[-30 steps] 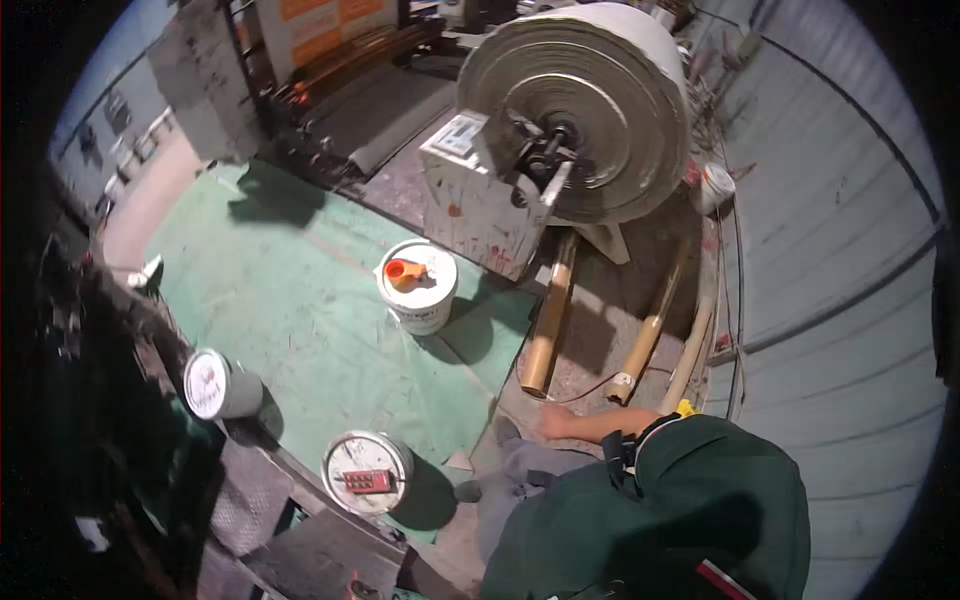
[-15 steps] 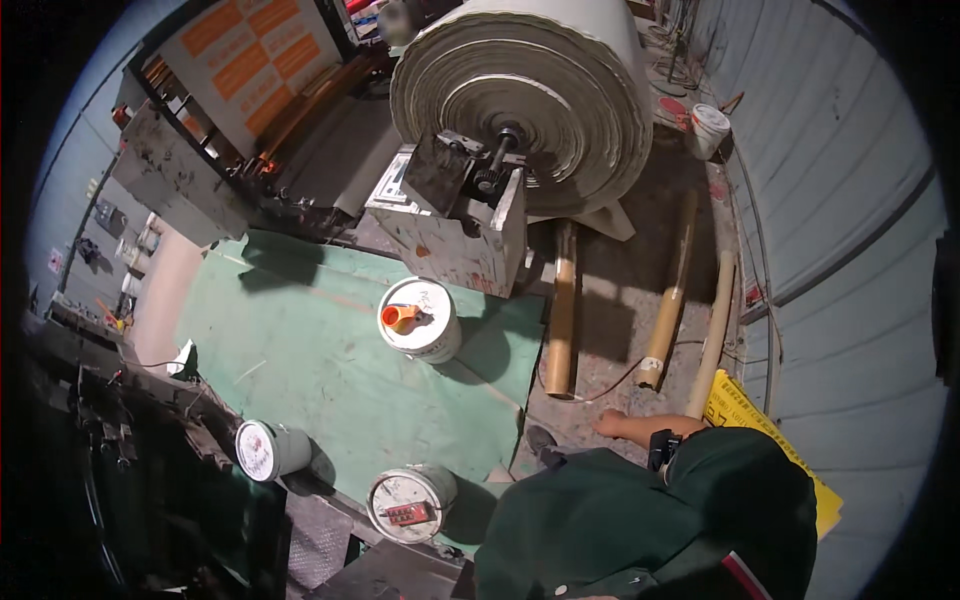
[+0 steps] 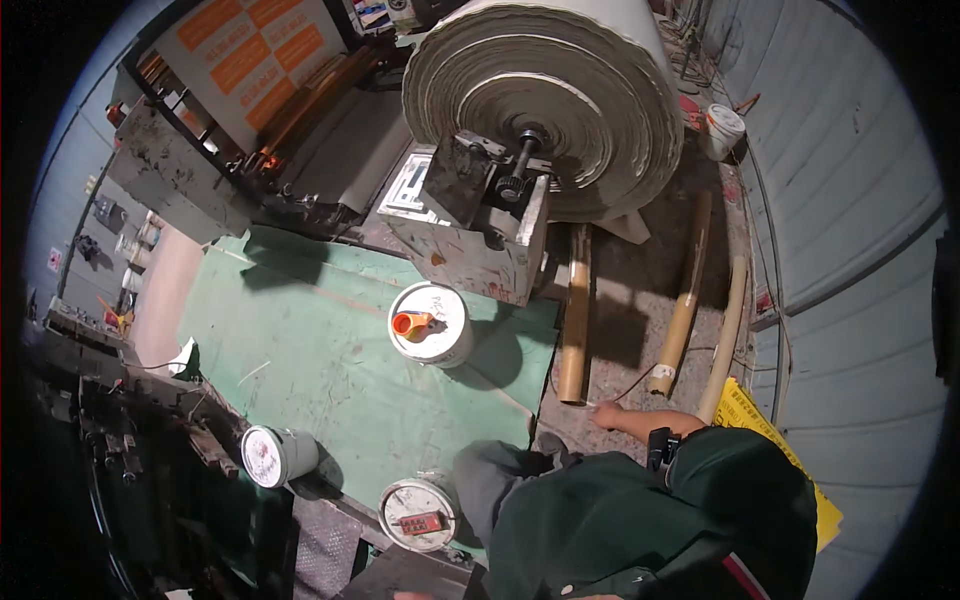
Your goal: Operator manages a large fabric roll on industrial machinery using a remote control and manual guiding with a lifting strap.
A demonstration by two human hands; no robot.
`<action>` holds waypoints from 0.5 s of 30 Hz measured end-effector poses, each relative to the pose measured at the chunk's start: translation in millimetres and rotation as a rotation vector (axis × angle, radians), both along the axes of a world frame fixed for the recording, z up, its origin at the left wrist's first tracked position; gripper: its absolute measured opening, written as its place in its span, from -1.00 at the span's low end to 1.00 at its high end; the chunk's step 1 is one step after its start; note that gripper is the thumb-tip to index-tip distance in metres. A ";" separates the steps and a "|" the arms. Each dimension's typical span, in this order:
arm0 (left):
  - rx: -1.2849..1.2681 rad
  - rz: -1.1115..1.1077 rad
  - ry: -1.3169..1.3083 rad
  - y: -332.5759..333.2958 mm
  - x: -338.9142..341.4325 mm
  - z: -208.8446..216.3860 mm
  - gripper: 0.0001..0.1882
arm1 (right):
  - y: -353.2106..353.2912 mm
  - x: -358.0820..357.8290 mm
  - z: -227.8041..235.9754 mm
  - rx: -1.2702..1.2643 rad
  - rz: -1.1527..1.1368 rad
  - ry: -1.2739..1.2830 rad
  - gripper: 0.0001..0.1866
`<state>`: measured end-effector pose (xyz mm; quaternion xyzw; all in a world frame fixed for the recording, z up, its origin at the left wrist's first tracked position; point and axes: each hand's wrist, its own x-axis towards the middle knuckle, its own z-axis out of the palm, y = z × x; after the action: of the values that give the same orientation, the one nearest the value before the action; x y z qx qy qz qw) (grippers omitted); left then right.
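My right hand (image 3: 608,415) is stretched out low in front of me, small in view, with its fingers loosely apart and nothing visible in them. A black band (image 3: 661,448) is around that wrist. The hand appears nearest the near end of a brown cardboard tube (image 3: 575,330) on the floor; whether it touches the tube cannot be made out. Of my left hand only a sliver of skin (image 3: 412,596) shows at the bottom edge, with its fingers hidden. My dark green sleeve (image 3: 740,490) and a grey trouser leg (image 3: 490,485) fill the lower part.
A huge paper roll (image 3: 540,110) hangs on a shaft above a stained metal stand (image 3: 470,255). Lidded buckets stand on green sheeting (image 3: 290,350): one carries an orange tape dispenser (image 3: 410,324), another a red device (image 3: 420,523). More tubes (image 3: 683,320) and a yellow sign (image 3: 750,420) line the right wall.
My view has shifted slightly, so the roll, stand and tubes sit farther right. My right hand appears closer to the tube's end. My grey leg has come forward into view.
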<state>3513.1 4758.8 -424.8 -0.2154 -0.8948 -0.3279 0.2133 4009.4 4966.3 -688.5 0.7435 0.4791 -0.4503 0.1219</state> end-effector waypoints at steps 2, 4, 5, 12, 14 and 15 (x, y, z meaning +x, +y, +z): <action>0.051 -0.037 -0.072 57.8 -12.2 -21.6 -0.55 | 20.6 -27.0 18.3 -0.060 -0.055 0.072 -0.59; 0.189 -0.230 -0.423 136.6 -1.2 0.3 -0.49 | 30.8 -43.1 34.1 -0.047 -0.128 0.108 -0.60; 0.123 -0.306 -0.389 162.2 -8.6 -1.7 -0.49 | 41.2 -55.4 36.3 -0.026 -0.178 0.154 -0.61; 0.094 -0.530 -0.630 323.5 -102.5 -19.0 -0.52 | 107.2 -118.6 -14.2 -0.108 -0.082 0.073 -0.56; 0.077 -0.557 -0.724 358.2 -141.0 -28.4 -0.54 | 130.8 -153.9 -16.9 0.029 -0.052 -0.077 -0.55; 0.058 -0.558 -0.727 374.9 -158.5 -27.2 -0.54 | 150.2 -170.7 -16.1 -0.038 -0.102 -0.048 -0.55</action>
<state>3354.6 5133.7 -452.0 -0.3128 -0.8098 -0.4519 -0.2052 3838.6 5116.4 -704.6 0.7751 0.4290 -0.4470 0.1246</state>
